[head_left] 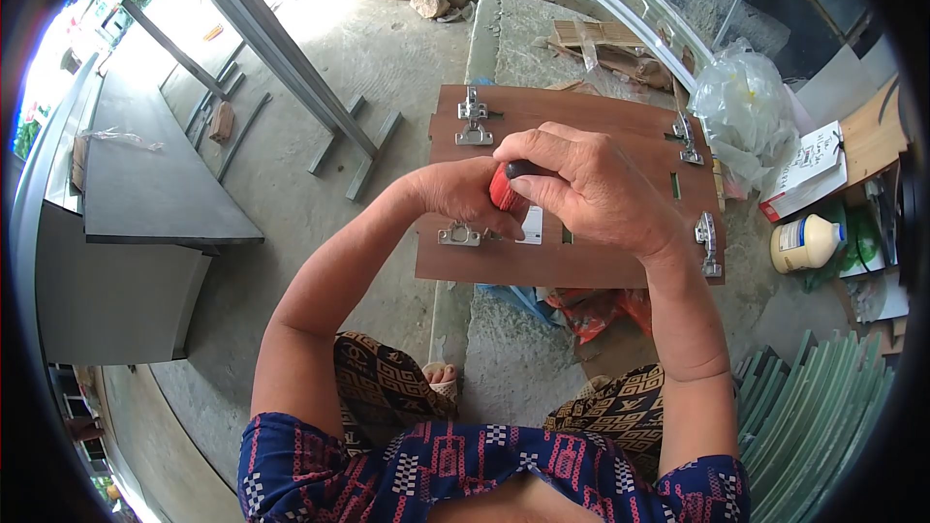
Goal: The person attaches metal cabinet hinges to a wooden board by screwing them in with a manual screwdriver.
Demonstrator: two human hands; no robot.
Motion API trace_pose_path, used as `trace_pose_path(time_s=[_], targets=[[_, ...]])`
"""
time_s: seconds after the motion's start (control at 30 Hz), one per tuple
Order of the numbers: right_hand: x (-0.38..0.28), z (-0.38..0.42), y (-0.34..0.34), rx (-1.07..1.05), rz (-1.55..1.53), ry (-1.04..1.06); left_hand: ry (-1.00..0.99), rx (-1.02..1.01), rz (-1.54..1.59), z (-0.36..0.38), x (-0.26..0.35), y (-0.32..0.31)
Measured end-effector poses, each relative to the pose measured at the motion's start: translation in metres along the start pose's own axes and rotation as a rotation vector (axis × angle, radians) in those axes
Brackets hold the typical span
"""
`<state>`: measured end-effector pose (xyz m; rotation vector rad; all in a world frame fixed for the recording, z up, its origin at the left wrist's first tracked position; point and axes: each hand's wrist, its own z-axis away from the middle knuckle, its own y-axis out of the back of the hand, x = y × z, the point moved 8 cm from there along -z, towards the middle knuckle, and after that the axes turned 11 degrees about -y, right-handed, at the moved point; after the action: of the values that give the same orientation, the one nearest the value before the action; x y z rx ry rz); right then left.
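Concrete floor around brown panel

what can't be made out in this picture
In the head view:
Red tool, lower end: hidden by the left hand
Brown board, middle: partly covered by the right hand
Cream bottle, print: too small to read
Stacked greenish sheets: cut off by dark border

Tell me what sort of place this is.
Probably a small workshop: a brown panel with metal hinges, metal framing standing on a concrete floor, and a row of greenish panes, perhaps glass.
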<state>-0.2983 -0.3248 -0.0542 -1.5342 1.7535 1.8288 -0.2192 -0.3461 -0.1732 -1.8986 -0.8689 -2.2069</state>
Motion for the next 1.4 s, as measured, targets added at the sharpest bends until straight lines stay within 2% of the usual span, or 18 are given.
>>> trace_pose_path(time_s=[0.1, 0.2, 0.4, 0.6, 0.7, 0.8, 0.9, 1.1, 1.2, 1.3, 1.4], targets=[[0.001, 0.001, 0.003, -0.007, -0.001, 0.001, 0.095, -0.148, 0.071, -0.005, -0.014, -0.005], [0.003, 0.001, 0.005, -0.03, -0.027, -0.031, 0.081, -0.147, 0.081, -0.006, -0.012, -0.007], [0.008, 0.0, 0.002, -0.026, -0.067, -0.143, 0.025, -0.081, 0.032, -0.003, -0.01, -0.007], [0.006, -0.001, 0.004, 0.029, 0.088, -0.131, -0.027, 0.017, 0.084, 0.0, -0.008, -0.004], [0.002, -0.002, 0.004, 0.047, 0.186, -0.087, -0.011, -0.074, 0.035, 0.001, -0.013, -0.007], [-0.007, 0.0, 0.006, 0.089, 0.102, -0.029, -0.044, -0.021, 0.039, 0.001, -0.011, -0.007], [-0.011, 0.003, 0.004, 0.018, 0.078, 0.102, -0.046, -0.017, 0.068, 0.004, -0.008, -0.007], [-0.013, 0.0, 0.002, 0.057, 0.035, 0.081, -0.04, 0.024, 0.037, 0.003, -0.009, -0.003], [-0.006, -0.003, -0.001, 0.001, 0.032, -0.046, -0.025, 0.027, 0.034, 0.004, -0.013, -0.002], [-0.002, -0.003, 0.0, 0.01, 0.131, -0.08, 0.01, -0.09, -0.004, 0.003, -0.01, -0.006], [-0.005, -0.003, 0.001, 0.048, 0.061, -0.075, -0.015, -0.07, -0.013, 0.004, -0.007, -0.006]])
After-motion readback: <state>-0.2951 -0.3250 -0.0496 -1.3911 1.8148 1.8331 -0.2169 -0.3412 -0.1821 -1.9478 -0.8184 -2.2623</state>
